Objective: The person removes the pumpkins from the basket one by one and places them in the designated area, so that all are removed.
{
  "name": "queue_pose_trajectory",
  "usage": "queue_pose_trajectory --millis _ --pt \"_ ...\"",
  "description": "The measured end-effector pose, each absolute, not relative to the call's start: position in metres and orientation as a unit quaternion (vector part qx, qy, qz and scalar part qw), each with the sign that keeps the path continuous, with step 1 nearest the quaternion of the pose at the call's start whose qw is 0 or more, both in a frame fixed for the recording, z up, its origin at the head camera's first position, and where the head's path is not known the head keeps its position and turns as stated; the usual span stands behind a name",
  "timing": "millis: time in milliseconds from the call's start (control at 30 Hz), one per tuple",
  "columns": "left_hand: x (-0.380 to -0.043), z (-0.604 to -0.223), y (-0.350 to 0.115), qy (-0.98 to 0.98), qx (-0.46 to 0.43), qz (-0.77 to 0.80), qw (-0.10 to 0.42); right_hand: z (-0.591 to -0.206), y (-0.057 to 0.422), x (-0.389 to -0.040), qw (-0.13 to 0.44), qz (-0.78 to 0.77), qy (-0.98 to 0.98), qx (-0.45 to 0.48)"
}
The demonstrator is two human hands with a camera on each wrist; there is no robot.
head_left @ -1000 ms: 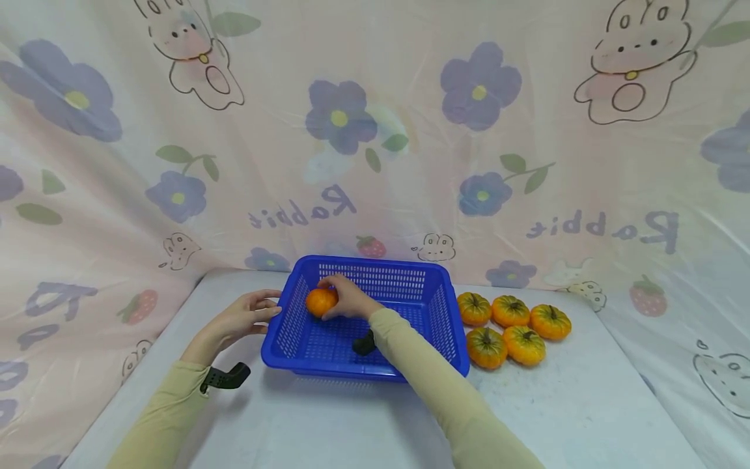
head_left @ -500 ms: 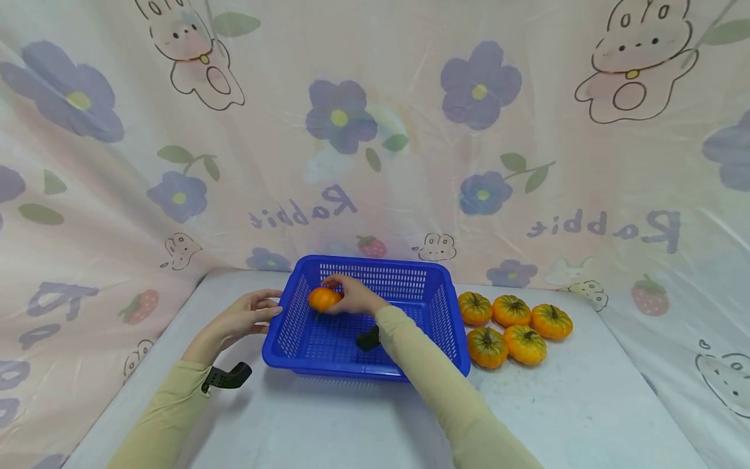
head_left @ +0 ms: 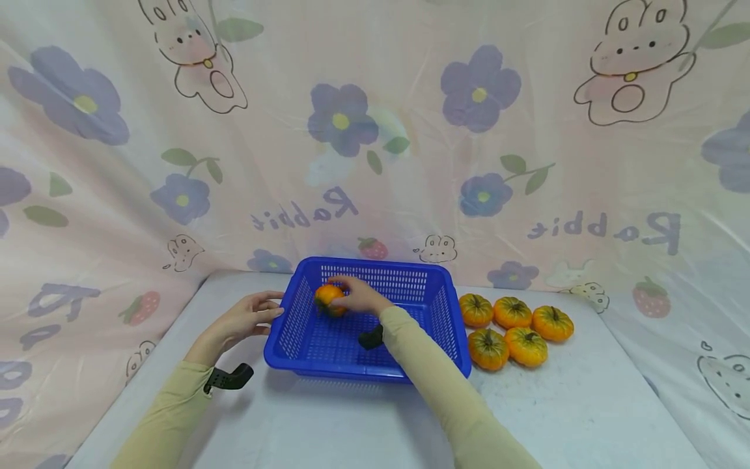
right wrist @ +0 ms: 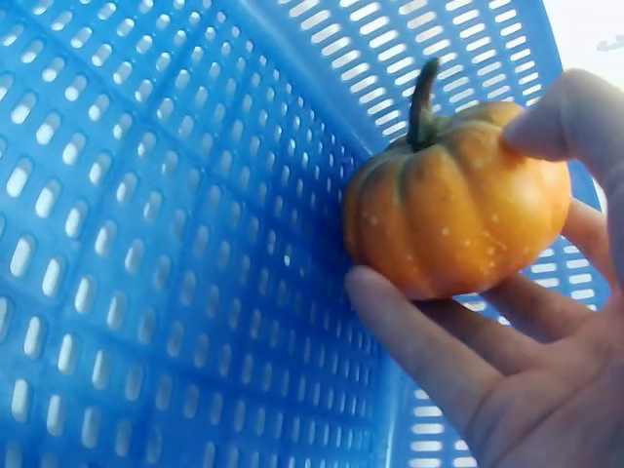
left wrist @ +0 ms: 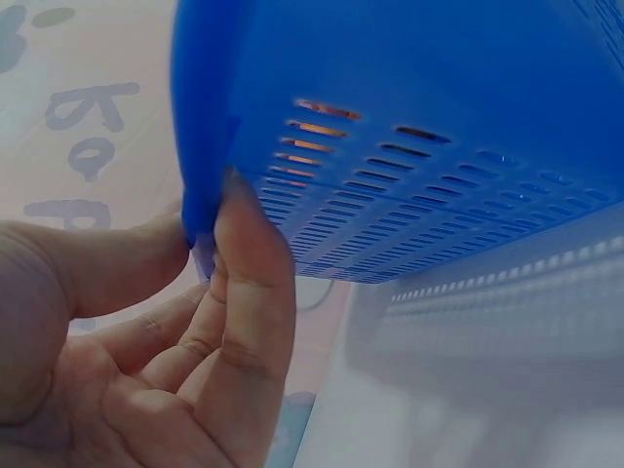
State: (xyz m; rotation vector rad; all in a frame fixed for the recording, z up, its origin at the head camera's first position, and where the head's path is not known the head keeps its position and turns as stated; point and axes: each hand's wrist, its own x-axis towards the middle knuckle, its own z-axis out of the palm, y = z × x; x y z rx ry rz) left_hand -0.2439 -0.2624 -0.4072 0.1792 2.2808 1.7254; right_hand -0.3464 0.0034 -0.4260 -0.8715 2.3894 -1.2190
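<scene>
A blue plastic basket (head_left: 346,370) with slotted walls stands on the table. At its left end my left hand (head_left: 246,317) pinches the rim; the left wrist view has the thumb on one side of the rim (left wrist: 200,127) and fingers on the other. Inside the basket, toward the back left, my right hand (head_left: 362,298) holds a small orange pumpkin (head_left: 329,299). The right wrist view shows this pumpkin (right wrist: 448,210) between thumb and fingers, tilted, its dark stem pointing up beside the slotted wall. Whether it touches the basket floor, I cannot tell.
Several small orange-and-green pumpkins (head_left: 512,312) sit in two rows right of the basket on the white tabletop (head_left: 586,397). Behind the table hangs a printed curtain (head_left: 404,169). Dark camera mounts (head_left: 231,376) stick out from the wrists.
The pumpkin in my right hand has turned, bringing its green stem side into view at the left, and has shifted slightly right. My left hand stays on the basket rim.
</scene>
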Motion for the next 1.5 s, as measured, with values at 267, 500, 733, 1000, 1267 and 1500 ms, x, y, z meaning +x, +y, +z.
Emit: queue_pose_trajectory --millis 267,500,733,1000,1267,1500 --pt "-0.244 -0.408 -0.263 0.787 0.063 0.597 0.142 -0.43 0.005 -0.348 0.198 -0.5 0.803 -0.258" --pt "-0.244 -0.407 -0.262 0.788 0.056 0.597 0.14 -0.432 0.005 -0.351 0.189 -0.514 0.801 -0.241" --pt "-0.244 -0.406 -0.261 0.79 0.055 0.595 0.139 -0.428 0.006 -0.351 0.156 -0.477 0.828 -0.251" --pt "-0.244 -0.407 -0.263 0.786 0.067 0.597 0.142 -0.425 0.008 -0.351 0.146 -0.462 0.838 -0.252" --pt "-0.244 -0.407 -0.263 0.786 0.072 0.598 0.143 -0.418 0.016 -0.352 0.143 -0.455 0.849 -0.229" --pt "-0.243 -0.407 -0.263 0.783 0.079 0.6 0.144 -0.407 0.03 -0.349 0.164 -0.524 0.816 -0.179"
